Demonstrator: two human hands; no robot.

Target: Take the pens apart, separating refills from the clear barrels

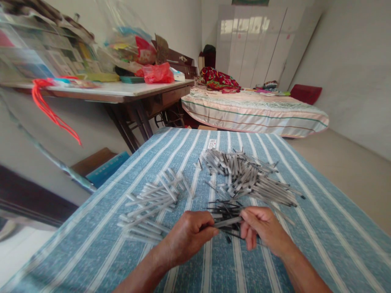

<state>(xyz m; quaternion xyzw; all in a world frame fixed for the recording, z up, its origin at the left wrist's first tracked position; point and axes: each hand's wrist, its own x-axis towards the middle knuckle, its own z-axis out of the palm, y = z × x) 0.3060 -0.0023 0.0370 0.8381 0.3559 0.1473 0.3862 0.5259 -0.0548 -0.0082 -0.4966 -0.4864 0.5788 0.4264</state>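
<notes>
Left hand (195, 232) gripping one end of a grey tube (227, 222), right hand (264, 226) pinching the other, the tube over a small pile of black rods (224, 206) as I see it from my post. To their left I note a pile of pale tubes (152, 206); farther out, a larger heap of dark-tipped tubes (250, 175), all on blue striped cloth (100, 219).

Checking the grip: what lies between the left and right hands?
In the head view, a grey tube spans the gap from the left hand to the right hand; black sticks show along both its sides.
</notes>
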